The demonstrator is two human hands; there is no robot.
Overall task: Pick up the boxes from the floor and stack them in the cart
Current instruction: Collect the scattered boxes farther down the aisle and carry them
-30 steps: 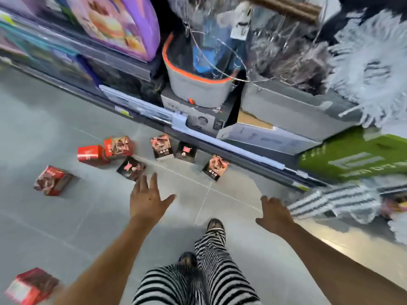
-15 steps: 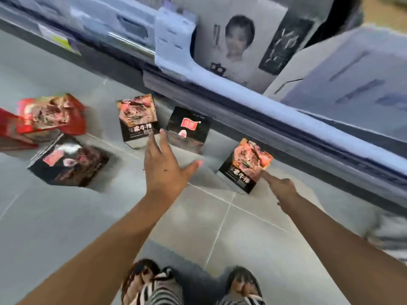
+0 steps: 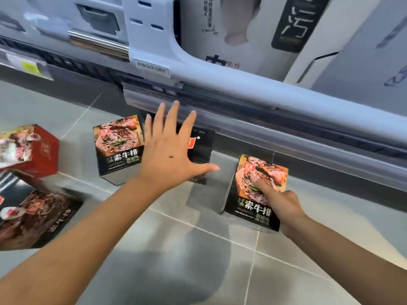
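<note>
The right hand [image 3: 284,205] grasps the right box [image 3: 248,208], which stands on the grey floor [image 3: 176,260] in the right middle of the frame. Its thumb lies on the printed face and the other fingers curl at the right edge of the box. The left hand [image 3: 169,155], in the centre, is released, with fingers spread flat above the black box [image 3: 201,150]; whether it touches this box I cannot tell. Just left of it stands a third box [image 3: 119,148]. At the left edge lie a red box [image 3: 41,150] and a dark box [image 3: 37,219]. A shelf rail [image 3: 275,115] runs above them.
</note>
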